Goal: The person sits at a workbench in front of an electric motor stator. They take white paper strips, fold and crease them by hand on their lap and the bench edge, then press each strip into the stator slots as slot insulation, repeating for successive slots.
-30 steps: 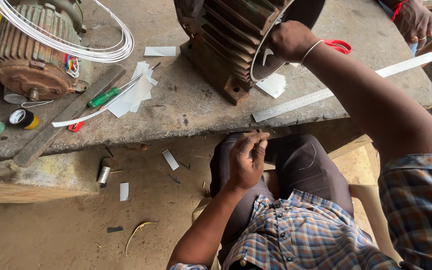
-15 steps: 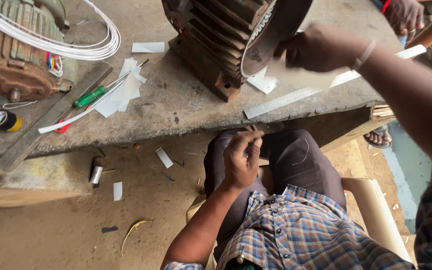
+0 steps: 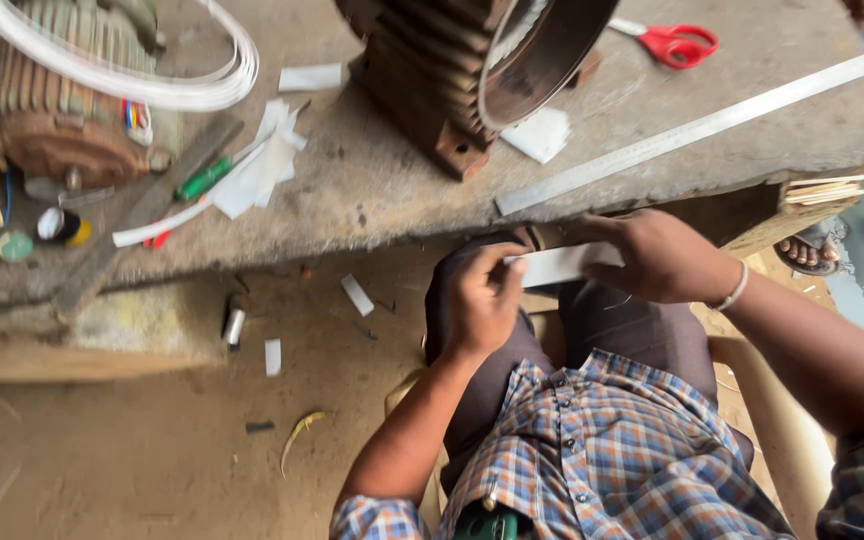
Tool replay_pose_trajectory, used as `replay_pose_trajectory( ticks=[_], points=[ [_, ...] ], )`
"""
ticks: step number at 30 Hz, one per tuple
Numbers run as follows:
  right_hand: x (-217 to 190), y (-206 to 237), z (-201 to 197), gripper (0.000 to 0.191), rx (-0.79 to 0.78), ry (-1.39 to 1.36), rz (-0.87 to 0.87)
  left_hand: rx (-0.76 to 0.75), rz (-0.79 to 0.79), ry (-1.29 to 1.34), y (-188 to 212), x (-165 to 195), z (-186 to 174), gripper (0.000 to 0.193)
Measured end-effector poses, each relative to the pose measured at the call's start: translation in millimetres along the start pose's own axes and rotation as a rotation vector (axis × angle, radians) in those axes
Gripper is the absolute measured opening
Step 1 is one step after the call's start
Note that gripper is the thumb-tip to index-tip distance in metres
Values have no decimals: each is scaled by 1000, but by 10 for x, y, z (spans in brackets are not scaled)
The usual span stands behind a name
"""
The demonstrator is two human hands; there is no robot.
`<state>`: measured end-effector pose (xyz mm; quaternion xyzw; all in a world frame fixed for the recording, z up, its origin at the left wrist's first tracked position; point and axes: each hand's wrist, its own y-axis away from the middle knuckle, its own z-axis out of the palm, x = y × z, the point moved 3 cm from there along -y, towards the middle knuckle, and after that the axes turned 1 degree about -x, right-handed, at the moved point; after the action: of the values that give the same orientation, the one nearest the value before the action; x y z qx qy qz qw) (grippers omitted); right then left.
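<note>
a small white strip of paper point(image 3: 564, 265) is held over the lap, just below the front edge of the surface point(image 3: 372, 190), pinched at its left end by the left hand point(image 3: 482, 300) and gripped at its right end by the right hand point(image 3: 660, 258); both hands are closed on the strip, the left fingers point(image 3: 497, 262) curled over its end and the right fingers folded around it, so that the strip runs level between them. a pale bracelet point(image 3: 735, 290) is worn on the right wrist. on the surface above, a dark ribbed motor housing point(image 3: 442, 70) is set near the middle, with a folded white piece point(image 3: 540, 133) lying just beside it and a long white strip point(image 3: 692, 130) laid slantwise to its right. red-handled scissors point(image 3: 674, 42) are seen near the far edge. to the left, a second motor point(image 3: 62, 120) is draped with a coil of white wire point(image 3: 142, 75), and a green-handled screwdriver point(image 3: 204, 178) lies among loose paper scraps point(image 3: 262, 165). a roll of tape point(image 3: 62, 226) rests near the left front edge. on the floor point(image 3: 132, 450), small white offcuts point(image 3: 356, 294) and a small metal cylinder point(image 3: 234, 324) are scattered. a checked shirt point(image 3: 602, 450) and dark trousers point(image 3: 632, 335) are worn by the seated person
</note>
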<state>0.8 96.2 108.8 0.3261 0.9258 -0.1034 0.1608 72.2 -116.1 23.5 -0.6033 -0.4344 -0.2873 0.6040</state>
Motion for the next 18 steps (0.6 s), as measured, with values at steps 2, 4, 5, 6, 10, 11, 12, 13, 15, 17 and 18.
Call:
replay_pose_trajectory(
  ticks=[2,4,5,6,10,11,12,13,15,17,18],
  points=[
    [187,148,-25,36,160,-256,324,54,-226,302,2,-159,40,19],
    [297,265,-39,30,390,-609,401,-82,-196,338,1,-212,133,17],
    [307,293,-31,29,540,-831,310,-150,-185,352,18,-215,177,17],
    [307,321,-14,28,687,-1049,206,-198,-199,339,46,-207,217,18],
    [129,337,229,15,561,-776,192,-193,-207,415,75,-55,271,29],
    [65,324,334,22,483,-827,215,-140,-199,465,67,-4,245,36],
    [-1,327,398,19,456,-799,182,-132,-151,356,55,54,220,32],
    [-60,299,467,16,428,-771,148,-121,-104,245,53,113,192,27],
    [-126,278,568,17,396,-841,136,-87,-56,106,39,194,145,21],
    [-144,261,643,25,391,-1033,185,-45,-52,48,20,231,115,15],
    [-159,257,640,19,415,-962,149,-47,-36,51,12,249,109,13]
  ],
)
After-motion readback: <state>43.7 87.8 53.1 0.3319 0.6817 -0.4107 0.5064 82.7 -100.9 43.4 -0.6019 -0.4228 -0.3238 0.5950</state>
